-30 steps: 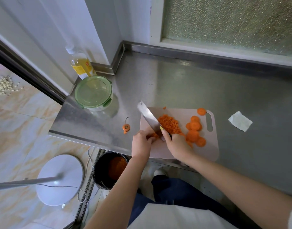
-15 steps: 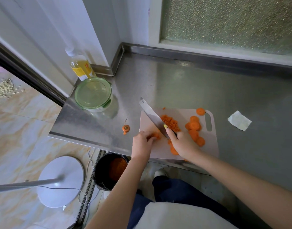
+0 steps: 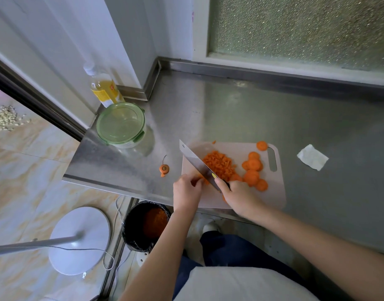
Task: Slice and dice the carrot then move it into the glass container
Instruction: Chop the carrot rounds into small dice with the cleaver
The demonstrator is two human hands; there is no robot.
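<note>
A pale cutting board point(image 3: 273, 192) lies at the counter's front edge. On it sit a heap of diced carrot point(image 3: 219, 162) and several round carrot slices point(image 3: 252, 170). My right hand point(image 3: 238, 195) grips the handle of a cleaver point(image 3: 196, 162), forefinger along the blade, whose edge is down on the board. My left hand point(image 3: 186, 192) pinches a small carrot piece just left of the blade; the piece is mostly hidden. The glass container point(image 3: 121, 124) with its green lid on stands at the counter's left end.
A carrot top point(image 3: 164, 168) lies on the steel counter point(image 3: 230, 109) left of the board. An oil bottle point(image 3: 103, 88) stands behind the container. A white paper scrap point(image 3: 312, 157) lies to the right. Below the counter edge sits a black bin point(image 3: 146, 227) with carrot peel.
The cleaver rose and came down again beside my left fingers, chopping. A slice near my right hand half a second ago is hidden now. The heap and slices stay put.
</note>
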